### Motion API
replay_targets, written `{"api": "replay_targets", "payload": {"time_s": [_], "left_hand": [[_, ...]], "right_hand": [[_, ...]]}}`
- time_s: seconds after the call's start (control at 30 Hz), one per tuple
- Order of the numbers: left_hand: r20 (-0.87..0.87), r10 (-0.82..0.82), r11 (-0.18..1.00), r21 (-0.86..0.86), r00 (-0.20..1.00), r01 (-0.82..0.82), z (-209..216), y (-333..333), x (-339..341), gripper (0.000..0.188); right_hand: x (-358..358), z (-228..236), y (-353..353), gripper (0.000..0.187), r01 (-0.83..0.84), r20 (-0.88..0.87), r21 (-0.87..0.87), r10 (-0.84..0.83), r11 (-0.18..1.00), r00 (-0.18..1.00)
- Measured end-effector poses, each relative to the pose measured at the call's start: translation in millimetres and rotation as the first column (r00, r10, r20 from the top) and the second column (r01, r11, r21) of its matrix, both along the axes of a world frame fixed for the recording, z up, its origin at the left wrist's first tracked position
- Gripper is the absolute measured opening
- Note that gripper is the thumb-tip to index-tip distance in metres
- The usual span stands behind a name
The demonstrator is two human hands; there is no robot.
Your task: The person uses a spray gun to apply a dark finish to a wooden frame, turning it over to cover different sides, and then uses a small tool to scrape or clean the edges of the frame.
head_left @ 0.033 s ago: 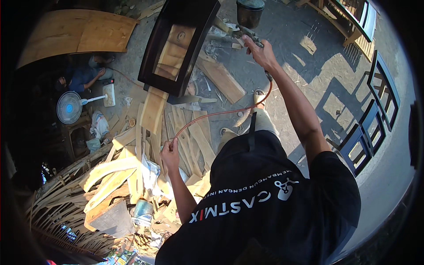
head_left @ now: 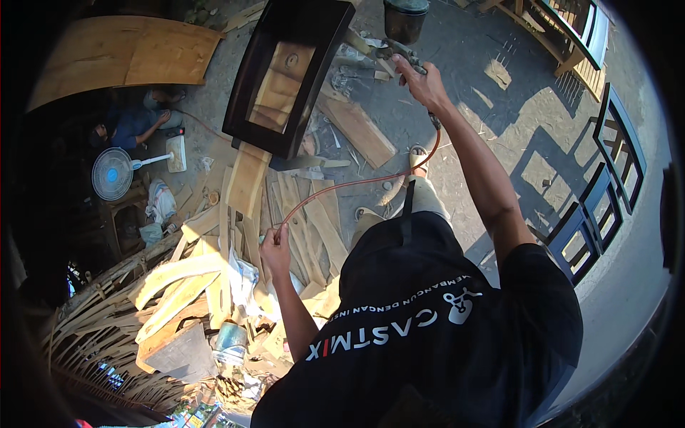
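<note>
My right hand (head_left: 424, 85) is closed around a spray gun (head_left: 404, 53), held out to the right of a dark-painted wooden frame (head_left: 260, 137). A thin red hose (head_left: 349, 182) runs from the gun's lower end and sags across in front of my legs. Its other stretch is pinched in the fingers of my left hand (head_left: 275, 250), low over the wood scraps. The frame rests on a pale board (head_left: 246, 182), and bare wood shows through its opening. The gun's nozzle is too small and dark to make out.
Wood offcuts (head_left: 303, 214) lie near my feet and left arm. At the left are a fan (head_left: 113, 174) and a seated person (head_left: 135, 128). Dark frames (head_left: 599, 200) lean against the right wall. A dark bucket (head_left: 404, 25) stands at the back; a long plank (head_left: 357, 132) lies ahead.
</note>
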State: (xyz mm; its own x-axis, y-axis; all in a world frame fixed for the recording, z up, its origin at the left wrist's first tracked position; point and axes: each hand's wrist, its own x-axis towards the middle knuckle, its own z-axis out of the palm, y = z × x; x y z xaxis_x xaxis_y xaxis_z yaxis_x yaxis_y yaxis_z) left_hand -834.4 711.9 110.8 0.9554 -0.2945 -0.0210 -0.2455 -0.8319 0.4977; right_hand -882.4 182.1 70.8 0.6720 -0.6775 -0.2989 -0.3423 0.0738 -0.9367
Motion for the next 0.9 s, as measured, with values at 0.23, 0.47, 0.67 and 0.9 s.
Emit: {"api": "replay_targets", "payload": {"time_s": [0.23,0.47,0.67,0.9], "left_hand": [[-0.021,-0.005,0.999,0.053,1.0,0.006,4.9,-58.1,-7.6,0.041],[-0.042,-0.031,0.999,0.035,0.999,0.033,-5.1,-71.7,-4.7,0.044],[-0.034,-0.033,0.998,0.05,0.999,0.035,-5.1,-86.4,-5.2,0.042],[-0.065,0.011,1.0,-0.013,0.998,-0.011,-8.8,-95.1,-10.1,0.041]], "right_hand": [[26.8,-7.6,-88.0,0.071,0.089,0.045,-0.217,-0.081,0.972,0.996],[31.7,24.2,-106.5,0.074,-0.029,-0.008,-0.276,0.028,0.961,1.0],[24.0,46.1,-91.9,0.072,-0.277,-0.118,-0.24,0.255,0.93,0.96],[59.8,59.5,-95.7,0.067,-0.176,-0.101,-0.435,0.146,0.883,0.984]]}}
